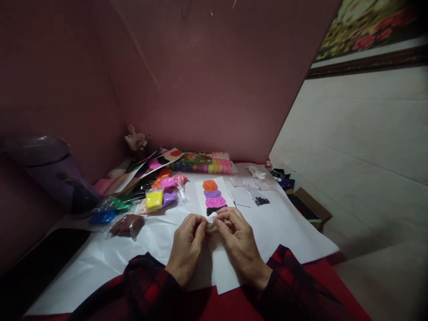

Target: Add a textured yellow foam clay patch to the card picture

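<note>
My left hand (187, 243) and my right hand (243, 244) meet over a white sheet, fingertips pinched on a small lump of white modelling clay (212, 217). Something yellowish and shiny shows just under the lump, partly hidden by the fingers. Beneath and beyond the hands lies a white card (199, 192) with textured patches in a column: orange (210, 185), purple (212, 194), pink (216, 202) and black (214, 210). The card's nearer part is partly covered by my hands. A thin pointed tool (232, 197) rests beside the card's right edge.
Bagged clay in yellow (154, 200), brown (127, 225), blue (103, 217) and green (121, 204) lies left. A multicoloured clay pack (200, 163) sits by the wall. A bag with black clay (262, 201) is right. A cardboard box (312, 206) stands beyond the table's right edge.
</note>
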A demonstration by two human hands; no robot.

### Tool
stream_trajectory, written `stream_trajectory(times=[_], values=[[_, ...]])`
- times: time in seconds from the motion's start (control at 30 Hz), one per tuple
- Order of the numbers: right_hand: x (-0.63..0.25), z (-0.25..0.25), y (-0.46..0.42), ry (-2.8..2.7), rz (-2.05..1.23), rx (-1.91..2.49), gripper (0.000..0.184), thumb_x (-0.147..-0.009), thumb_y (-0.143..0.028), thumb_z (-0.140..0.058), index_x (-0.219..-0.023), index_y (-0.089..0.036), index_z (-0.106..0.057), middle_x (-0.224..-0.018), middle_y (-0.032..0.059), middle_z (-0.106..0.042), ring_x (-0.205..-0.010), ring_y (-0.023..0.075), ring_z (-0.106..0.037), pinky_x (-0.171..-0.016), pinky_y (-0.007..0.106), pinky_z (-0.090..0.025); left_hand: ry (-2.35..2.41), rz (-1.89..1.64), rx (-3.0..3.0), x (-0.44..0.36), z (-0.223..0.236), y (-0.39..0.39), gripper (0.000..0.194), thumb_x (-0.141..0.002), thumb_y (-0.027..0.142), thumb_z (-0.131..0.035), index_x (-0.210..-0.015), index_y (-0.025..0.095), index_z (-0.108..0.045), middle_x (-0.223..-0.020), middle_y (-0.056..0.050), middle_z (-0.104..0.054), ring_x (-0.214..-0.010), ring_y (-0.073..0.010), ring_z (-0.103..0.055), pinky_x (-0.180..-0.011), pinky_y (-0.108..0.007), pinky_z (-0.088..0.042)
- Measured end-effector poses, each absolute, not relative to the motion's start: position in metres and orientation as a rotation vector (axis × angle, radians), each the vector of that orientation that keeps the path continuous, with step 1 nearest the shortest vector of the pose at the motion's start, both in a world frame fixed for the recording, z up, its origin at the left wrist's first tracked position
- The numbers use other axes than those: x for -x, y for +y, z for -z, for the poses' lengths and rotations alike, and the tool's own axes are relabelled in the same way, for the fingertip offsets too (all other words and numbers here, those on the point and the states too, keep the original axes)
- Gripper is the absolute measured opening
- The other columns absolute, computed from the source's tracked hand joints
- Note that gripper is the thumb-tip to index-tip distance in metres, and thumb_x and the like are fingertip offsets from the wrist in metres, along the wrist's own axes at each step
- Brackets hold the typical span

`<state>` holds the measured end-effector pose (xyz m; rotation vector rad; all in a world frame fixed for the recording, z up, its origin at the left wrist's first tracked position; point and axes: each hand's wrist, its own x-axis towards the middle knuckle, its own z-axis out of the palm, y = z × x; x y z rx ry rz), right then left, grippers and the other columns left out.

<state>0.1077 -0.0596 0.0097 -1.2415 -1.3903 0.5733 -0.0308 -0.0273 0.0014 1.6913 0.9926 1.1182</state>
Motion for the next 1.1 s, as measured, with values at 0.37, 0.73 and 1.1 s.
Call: stream_trajectory(times=[0.37, 0.73, 1.1], values=[[-0.1063, -0.0090, -0.0627, -1.390, -0.509, 1.241, 0.009, -0.089, -0.018, -0.053, -0.087, -0.020, -0.062, -0.105, 0.0068, -0.056, -0.099, 0.0191, -0.057, -0.078, 0.029, -0.050, 0.914, -1.204, -1.611, 0.0310, -0.0054, -0.0290, 0.018, -0.090, 0.031, -0.049, -0.083, 0.016, -0.058, -0.080, -0.003, -0.058, -0.076, -0.0182, -0.059, -0.071, -0.030, -0.048], [-0.1054, -0.0111, -0.0629, -1.370, -0.494, 1.205, 0.010, -0.089, -0.018, -0.053, -0.088, -0.020, -0.062, -0.096, 0.0043, -0.058, -0.089, 0.0173, -0.059, -0.073, 0.027, -0.050, 0.884, -1.218, -1.481, 0.0298, -0.0083, -0.0323, 0.020, -0.087, 0.033, -0.053, -0.085, 0.014, -0.060, -0.080, -0.004, -0.061, -0.075, -0.0181, -0.061, -0.071, -0.031, -0.051], [-0.1033, -0.0127, -0.0590, -1.191, -0.749, 1.169, 0.009, -0.086, -0.027, -0.059, -0.087, -0.019, -0.063, -0.080, 0.0018, -0.065, -0.075, 0.0169, -0.062, -0.069, 0.027, -0.049, 0.904, -1.223, -1.397, 0.0288, -0.0095, -0.0318, 0.020, -0.083, 0.033, -0.057, -0.083, 0.014, -0.062, -0.077, -0.004, -0.064, -0.071, -0.0172, -0.063, -0.068, -0.028, -0.052]])
